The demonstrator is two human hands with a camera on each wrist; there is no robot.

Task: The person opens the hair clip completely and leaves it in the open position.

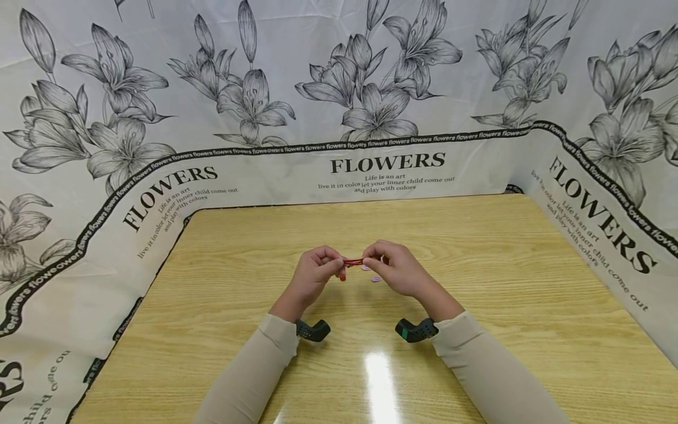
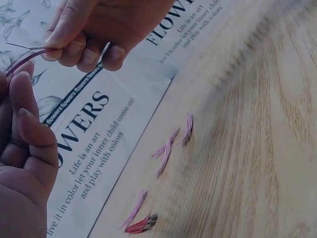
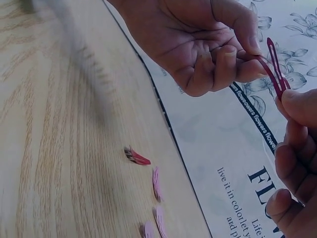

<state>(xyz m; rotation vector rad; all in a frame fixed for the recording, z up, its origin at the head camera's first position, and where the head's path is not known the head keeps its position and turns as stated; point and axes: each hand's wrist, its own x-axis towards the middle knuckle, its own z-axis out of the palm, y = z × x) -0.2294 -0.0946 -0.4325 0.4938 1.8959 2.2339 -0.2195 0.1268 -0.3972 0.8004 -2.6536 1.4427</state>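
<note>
A red snap hair clip (image 1: 354, 262) is stretched between both hands above the table; its slim, slotted metal frame (image 3: 275, 69) shows in the right wrist view, its parts spread apart. My left hand (image 1: 313, 275) pinches one end between thumb and forefinger. My right hand (image 1: 399, 268) pinches the other end the same way. Below them on the table lie another red clip (image 2: 138, 228) and several pink clips (image 2: 166, 156), loosely spread. In the head view, the pink clips (image 1: 376, 279) are partly hidden by the right hand.
The wooden table (image 1: 238, 330) has a pale grain and a light reflection near its front. A white fabric backdrop (image 1: 286, 171) with printed flowers and lettering stands along the back and sides. Dark wrist cameras (image 1: 312, 331) sit on both wrists.
</note>
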